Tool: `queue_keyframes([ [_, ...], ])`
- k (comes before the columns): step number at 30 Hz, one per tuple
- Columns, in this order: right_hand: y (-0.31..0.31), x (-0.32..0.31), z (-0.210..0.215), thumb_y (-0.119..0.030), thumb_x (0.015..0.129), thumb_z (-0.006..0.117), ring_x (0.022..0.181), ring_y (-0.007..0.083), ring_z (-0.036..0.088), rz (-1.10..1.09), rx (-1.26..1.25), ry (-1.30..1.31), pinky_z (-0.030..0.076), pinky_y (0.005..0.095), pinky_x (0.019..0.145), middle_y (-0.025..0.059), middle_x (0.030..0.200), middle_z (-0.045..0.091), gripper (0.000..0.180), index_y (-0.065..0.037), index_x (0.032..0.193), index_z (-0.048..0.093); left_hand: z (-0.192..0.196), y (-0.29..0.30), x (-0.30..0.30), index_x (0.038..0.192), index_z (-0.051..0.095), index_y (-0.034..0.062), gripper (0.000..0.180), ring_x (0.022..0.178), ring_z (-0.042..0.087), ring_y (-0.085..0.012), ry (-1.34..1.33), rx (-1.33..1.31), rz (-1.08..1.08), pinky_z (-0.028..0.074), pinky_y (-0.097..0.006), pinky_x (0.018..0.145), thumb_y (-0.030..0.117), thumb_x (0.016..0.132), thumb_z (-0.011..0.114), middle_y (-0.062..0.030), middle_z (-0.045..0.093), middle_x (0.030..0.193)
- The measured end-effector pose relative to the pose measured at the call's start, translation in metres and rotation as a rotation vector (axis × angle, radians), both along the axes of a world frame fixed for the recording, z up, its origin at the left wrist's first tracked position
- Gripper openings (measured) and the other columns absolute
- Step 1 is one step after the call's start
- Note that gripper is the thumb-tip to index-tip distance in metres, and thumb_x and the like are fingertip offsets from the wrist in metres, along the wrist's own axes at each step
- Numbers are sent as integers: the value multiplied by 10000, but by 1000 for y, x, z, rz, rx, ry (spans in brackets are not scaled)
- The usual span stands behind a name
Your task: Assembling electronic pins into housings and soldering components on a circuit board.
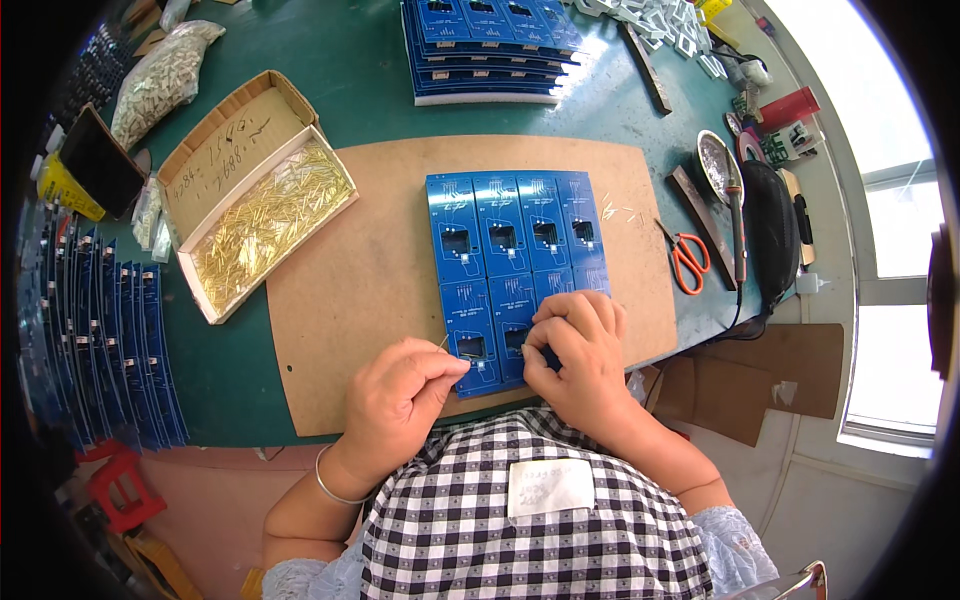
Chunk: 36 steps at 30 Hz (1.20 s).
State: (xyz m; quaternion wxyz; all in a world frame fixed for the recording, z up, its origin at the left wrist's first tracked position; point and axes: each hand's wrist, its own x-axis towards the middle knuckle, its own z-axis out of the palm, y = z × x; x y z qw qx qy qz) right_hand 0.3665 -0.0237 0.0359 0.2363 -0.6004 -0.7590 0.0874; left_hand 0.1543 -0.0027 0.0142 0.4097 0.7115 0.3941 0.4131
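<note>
A panel of blue circuit boards [508, 272], each with a dark rectangular cutout, lies flat on a brown board in front of me. My left hand [400, 385] is at the panel's near left corner, thumb and fingers pinched, with a thin gold pin [443, 343] sticking up from them. Bent over the near right part of the panel, my right hand [580, 345] has its thumb and forefinger pressed together beside a cutout. Whatever sits between those fingertips is too small to make out.
An open cardboard box [265, 215] of gold pins stands at left. Orange-handled scissors [688, 262] and a few loose pins [625, 212] lie right of the panel. Beyond are a soldering iron [738, 230], a metal bar [703, 228] and stacked blue boards [485, 50]. More boards [110, 340] stand far left.
</note>
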Motion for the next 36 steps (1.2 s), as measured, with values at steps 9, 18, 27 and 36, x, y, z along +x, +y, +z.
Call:
queue_keyframes([
  [9, 1, 2, 3, -114, 699, 700, 1001, 202, 515, 92, 115, -151, 332, 386, 875, -2, 1012, 568, 128, -112, 807, 631, -1, 0, -1, 898, 676, 68, 177, 712, 651, -230, 12, 24, -2, 522, -309, 596, -33, 760, 720, -89, 656, 830],
  [18, -8, 5, -7, -142, 671, 688, 880, 167, 560, 133, 288, -171, 334, 370, 849, -23, 961, 597, 152, -141, 815, 637, -1, 0, 0, 902, 668, 68, 176, 706, 638, -208, 22, 60, -26, 507, -292, 591, -42, 772, 713, -83, 649, 833],
  [27, -15, 14, -9, -167, 670, 697, 864, 147, 570, 169, 293, -257, 330, 392, 881, -25, 986, 625, 229, -152, 897, 674, -1, -1, 0, 918, 674, 75, 200, 703, 653, -221, 17, 50, -15, 521, -305, 581, -31, 756, 725, -83, 659, 829],
  [36, -21, 15, -10, -228, 687, 761, 903, 167, 571, 122, 224, -116, 319, 427, 929, -12, 1043, 641, 280, -158, 952, 704, 4, 1, -3, 935, 672, 44, 159, 716, 637, -177, 1, -27, -33, 498, -264, 603, -41, 803, 698, -81, 651, 847],
])
